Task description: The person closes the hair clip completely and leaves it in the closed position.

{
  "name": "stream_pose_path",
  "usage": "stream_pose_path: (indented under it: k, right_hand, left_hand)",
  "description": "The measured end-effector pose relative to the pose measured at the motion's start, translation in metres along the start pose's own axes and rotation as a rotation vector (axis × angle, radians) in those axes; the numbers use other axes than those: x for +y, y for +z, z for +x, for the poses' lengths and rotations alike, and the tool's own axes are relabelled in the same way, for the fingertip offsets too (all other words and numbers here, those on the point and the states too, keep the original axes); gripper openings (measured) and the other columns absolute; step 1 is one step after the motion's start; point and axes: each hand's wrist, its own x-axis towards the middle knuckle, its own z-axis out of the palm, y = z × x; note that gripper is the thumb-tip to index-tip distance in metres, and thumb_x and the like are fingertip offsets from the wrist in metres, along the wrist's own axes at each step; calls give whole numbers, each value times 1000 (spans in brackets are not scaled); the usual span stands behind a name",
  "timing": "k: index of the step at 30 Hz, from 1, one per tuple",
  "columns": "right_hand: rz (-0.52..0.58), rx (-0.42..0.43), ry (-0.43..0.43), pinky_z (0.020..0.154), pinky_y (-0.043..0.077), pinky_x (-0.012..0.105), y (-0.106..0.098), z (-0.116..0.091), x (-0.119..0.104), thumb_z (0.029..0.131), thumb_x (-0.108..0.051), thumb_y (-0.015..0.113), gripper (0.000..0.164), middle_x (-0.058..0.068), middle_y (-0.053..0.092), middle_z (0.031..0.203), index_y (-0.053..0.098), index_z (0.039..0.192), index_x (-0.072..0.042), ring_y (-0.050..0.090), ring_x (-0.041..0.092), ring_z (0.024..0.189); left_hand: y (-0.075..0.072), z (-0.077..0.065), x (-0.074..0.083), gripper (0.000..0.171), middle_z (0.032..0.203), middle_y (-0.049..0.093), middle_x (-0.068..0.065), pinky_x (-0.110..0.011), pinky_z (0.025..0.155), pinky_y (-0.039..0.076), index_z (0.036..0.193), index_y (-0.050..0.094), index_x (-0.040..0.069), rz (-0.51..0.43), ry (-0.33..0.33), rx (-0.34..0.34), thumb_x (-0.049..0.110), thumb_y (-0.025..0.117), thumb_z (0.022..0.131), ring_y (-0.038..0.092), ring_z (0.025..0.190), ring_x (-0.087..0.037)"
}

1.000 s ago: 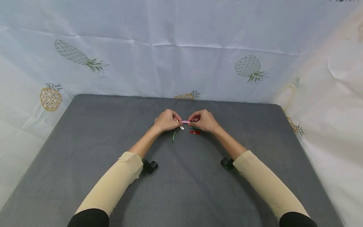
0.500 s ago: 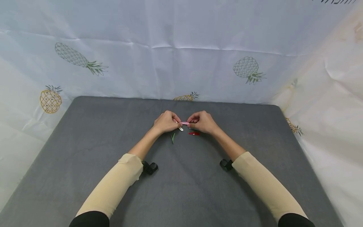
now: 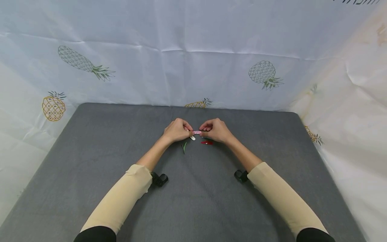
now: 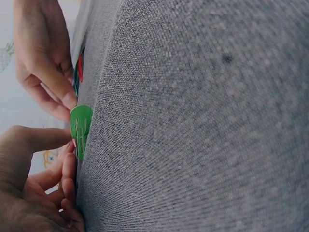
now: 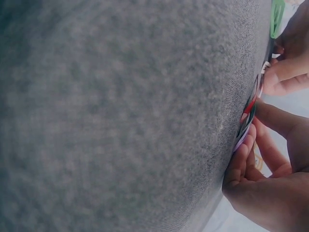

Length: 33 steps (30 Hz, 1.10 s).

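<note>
Pink clip (image 3: 197, 132) spans from our left hand (image 3: 177, 130) to our right hand (image 3: 217, 130), each pinching one end, above the grey tabletop (image 3: 193, 201); our red clip (image 3: 207, 143) and green clip (image 3: 184, 147) lie nearby.

A slim pink clip (image 3: 197, 132) stretches sideways, pinched by both hands (image 3: 177, 129).
</note>
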Motion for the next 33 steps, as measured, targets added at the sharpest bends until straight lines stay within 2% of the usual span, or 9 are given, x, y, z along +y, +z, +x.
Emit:
stream_pose_path:
  k: [6, 22, 25, 29, 33]
  right_hand:
    - [3, 3, -1, 79, 50, 26, 0, -1, 0, 95, -15, 84, 19, 12, 80, 99, 83, 111, -4, 67, 18, 88]
    - [19, 1, 7, 76, 50, 24, 0, -1, -1, 95, -15, 84, 19, 10, 79, 98, 83, 110, -4, 65, 15, 85]
    - [39, -13, 23, 77, 50, 24, -2, -2, -2, 96, -16, 83, 21, 11, 79, 100, 82, 112, -3, 66, 17, 86]
    - [76, -25, 41, 76, 51, 24, -4, -2, -3, 97, -18, 82, 23, 12, 79, 101, 82, 115, -3, 67, 16, 86]
    - [87, -16, 23, 78, 52, 24, -3, -4, -4, 97, -18, 82, 24, 13, 79, 104, 81, 116, -3, 69, 18, 89]
  left_hand:
    - [0, -2, 2, 14, 81, 74, 3, -30, 68, 42, 99, 86, 13, 5, 3, 3, 23, 77, 94, 58, 70, -11]
    - [-2, 0, -2, 15, 80, 75, 4, -34, 74, 45, 96, 85, 16, -29, 17, -12, 27, 76, 93, 63, 76, -15]
    - [-4, -3, 1, 17, 85, 77, 1, -32, 75, 44, 100, 86, 14, -33, 2, -21, 26, 76, 94, 64, 79, -15]
    - [-7, -5, 0, 19, 86, 78, -1, -27, 72, 43, 102, 86, 10, -61, 28, -31, 23, 75, 94, 60, 75, -11]
    - [-10, -7, -2, 20, 86, 78, -2, -25, 72, 43, 103, 85, 6, -94, 56, -45, 21, 74, 95, 58, 74, -8]
